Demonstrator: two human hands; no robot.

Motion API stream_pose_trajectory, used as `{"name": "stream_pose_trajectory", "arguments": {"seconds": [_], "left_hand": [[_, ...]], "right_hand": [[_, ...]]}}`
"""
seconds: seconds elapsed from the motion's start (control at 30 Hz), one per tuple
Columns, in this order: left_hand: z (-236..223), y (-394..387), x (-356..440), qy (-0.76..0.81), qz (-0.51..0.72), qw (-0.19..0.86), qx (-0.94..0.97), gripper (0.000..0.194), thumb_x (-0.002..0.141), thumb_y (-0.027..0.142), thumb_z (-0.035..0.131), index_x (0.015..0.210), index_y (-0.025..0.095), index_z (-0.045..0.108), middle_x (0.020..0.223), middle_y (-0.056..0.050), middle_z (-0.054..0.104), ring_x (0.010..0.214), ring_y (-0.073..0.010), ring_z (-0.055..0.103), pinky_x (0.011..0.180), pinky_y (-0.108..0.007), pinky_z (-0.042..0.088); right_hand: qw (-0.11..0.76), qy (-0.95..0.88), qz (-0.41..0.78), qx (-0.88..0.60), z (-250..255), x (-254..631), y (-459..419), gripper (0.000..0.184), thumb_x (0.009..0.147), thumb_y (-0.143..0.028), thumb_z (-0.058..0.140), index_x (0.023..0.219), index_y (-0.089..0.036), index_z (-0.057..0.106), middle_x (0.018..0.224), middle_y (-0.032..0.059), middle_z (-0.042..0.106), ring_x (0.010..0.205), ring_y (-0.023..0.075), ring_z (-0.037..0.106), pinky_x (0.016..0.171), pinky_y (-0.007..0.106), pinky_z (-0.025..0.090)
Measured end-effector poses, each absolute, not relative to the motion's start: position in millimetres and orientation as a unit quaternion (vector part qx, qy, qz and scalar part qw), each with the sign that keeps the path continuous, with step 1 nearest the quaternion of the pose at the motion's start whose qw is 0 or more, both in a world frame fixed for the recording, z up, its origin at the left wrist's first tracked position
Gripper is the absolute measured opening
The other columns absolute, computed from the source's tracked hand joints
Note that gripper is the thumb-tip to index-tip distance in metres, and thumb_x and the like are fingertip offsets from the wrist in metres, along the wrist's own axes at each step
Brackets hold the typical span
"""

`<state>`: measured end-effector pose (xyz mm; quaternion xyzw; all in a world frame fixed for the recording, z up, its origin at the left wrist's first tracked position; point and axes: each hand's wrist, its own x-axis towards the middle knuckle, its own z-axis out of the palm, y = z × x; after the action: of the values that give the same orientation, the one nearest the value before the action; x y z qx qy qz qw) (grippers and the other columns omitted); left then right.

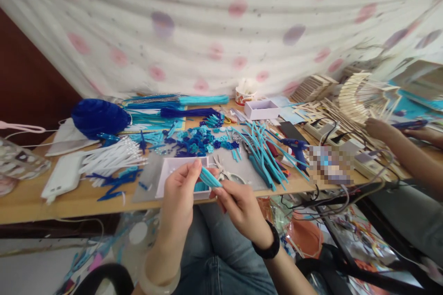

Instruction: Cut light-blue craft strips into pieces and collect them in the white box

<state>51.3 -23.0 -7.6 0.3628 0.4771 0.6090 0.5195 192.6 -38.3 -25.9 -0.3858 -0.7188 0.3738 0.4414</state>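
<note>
Between my two hands is a short bundle of light-blue pipe cleaners. My left hand pinches its upper left end, thumb on top. The fingers of my right hand close around its lower right end. Just behind and below the bundle stands a white box with blue pieces inside, partly hidden by my hands. White-handled scissors lie right beside the box. Long light-blue pipe cleaners are spread over pliers to the right.
Dark and light blue flowers cover the mat's middle. White stems and a white phone-like device lie left. A blue glue gun, power strips with cables and a stick fan are right, near another person's hand.
</note>
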Motion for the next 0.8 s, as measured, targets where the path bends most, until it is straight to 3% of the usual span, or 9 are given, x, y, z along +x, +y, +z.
{"name": "stream_pose_trajectory", "arguments": {"seconds": [0.1, 0.2, 0.27, 0.37, 0.5, 0.63, 0.7, 0.8], "left_hand": [[-6, -21, 46, 0.489, 0.593, 0.493, 0.408, 0.032, 0.085, 0.046, 0.069, 0.071, 0.018, 0.071, 0.077, -0.007, 0.08, 0.075, -0.0221, 0.074, 0.079, -0.033, 0.056], [2, -18, 31, 0.498, 0.535, 0.348, 0.587, 0.02, 0.09, 0.037, 0.066, 0.095, 0.02, 0.075, 0.105, -0.009, 0.079, 0.097, -0.0247, 0.073, 0.093, -0.04, 0.054], [9, -17, 19, 0.452, 0.452, 0.2, 0.743, 0.02, 0.089, 0.03, 0.068, 0.107, 0.024, 0.076, 0.12, -0.008, 0.075, 0.114, -0.0272, 0.067, 0.107, -0.048, 0.045], [19, -14, 5, 0.385, 0.311, 0.093, 0.864, 0.026, 0.088, 0.023, 0.07, 0.113, 0.027, 0.075, 0.113, -0.007, 0.078, 0.11, -0.0277, 0.068, 0.116, -0.062, 0.027], [23, -9, -2, 0.369, 0.266, 0.132, 0.881, 0.017, 0.09, 0.023, 0.067, 0.101, 0.028, 0.079, 0.093, -0.004, 0.082, 0.087, -0.0235, 0.075, 0.118, -0.065, 0.023], [22, -6, -4, 0.374, 0.264, 0.249, 0.854, 0.018, 0.091, 0.025, 0.064, 0.092, 0.031, 0.081, 0.085, -0.001, 0.082, 0.067, -0.0189, 0.075, 0.117, -0.055, 0.034], [21, -8, -2, 0.376, 0.251, 0.215, 0.866, 0.02, 0.092, 0.022, 0.062, 0.096, 0.03, 0.08, 0.09, -0.001, 0.082, 0.077, -0.0204, 0.076, 0.114, -0.053, 0.038], [21, -15, 9, 0.347, 0.225, 0.085, 0.907, 0.025, 0.095, 0.015, 0.054, 0.107, 0.023, 0.075, 0.109, -0.005, 0.08, 0.103, -0.0233, 0.072, 0.116, -0.056, 0.033]], "right_hand": [[0.45, -0.693, 0.386, -0.41, -27, 195, -37, 0.037, 0.102, -0.035, 0.046, 0.075, -0.017, 0.064, 0.049, -0.0056, 0.05, 0.046, 0.0099, 0.047, 0.053, 0.021, 0.035], [0.392, -0.72, 0.396, -0.413, -23, 203, -32, 0.041, 0.103, -0.036, 0.043, 0.072, -0.017, 0.062, 0.048, -0.0052, 0.052, 0.046, 0.0098, 0.049, 0.055, 0.021, 0.038], [0.344, -0.74, 0.402, -0.414, -19, 209, -27, 0.042, 0.104, -0.035, 0.042, 0.07, -0.017, 0.06, 0.048, -0.0054, 0.052, 0.046, 0.0096, 0.049, 0.056, 0.021, 0.038], [0.292, -0.752, 0.426, -0.408, -12, 218, -22, 0.043, 0.104, -0.037, 0.042, 0.069, -0.018, 0.058, 0.047, -0.006, 0.051, 0.044, 0.0092, 0.048, 0.054, 0.021, 0.038], [0.254, -0.762, 0.456, -0.384, -3, 225, -20, 0.044, 0.105, -0.041, 0.04, 0.07, -0.018, 0.057, 0.048, -0.006, 0.05, 0.044, 0.0092, 0.048, 0.055, 0.021, 0.039], [0.237, -0.786, 0.457, -0.344, 6, 230, -21, 0.041, 0.105, -0.038, 0.041, 0.077, -0.017, 0.061, 0.052, -0.0053, 0.052, 0.048, 0.0099, 0.049, 0.057, 0.022, 0.041], [0.221, -0.799, 0.439, -0.347, 9, 229, -21, 0.038, 0.105, -0.033, 0.04, 0.078, -0.017, 0.061, 0.052, -0.005, 0.053, 0.048, 0.0101, 0.05, 0.058, 0.022, 0.041], [0.192, -0.799, 0.419, -0.385, 11, 226, -20, 0.038, 0.105, -0.027, 0.04, 0.073, -0.018, 0.058, 0.049, -0.0051, 0.051, 0.047, 0.0102, 0.051, 0.057, 0.022, 0.04]]}}
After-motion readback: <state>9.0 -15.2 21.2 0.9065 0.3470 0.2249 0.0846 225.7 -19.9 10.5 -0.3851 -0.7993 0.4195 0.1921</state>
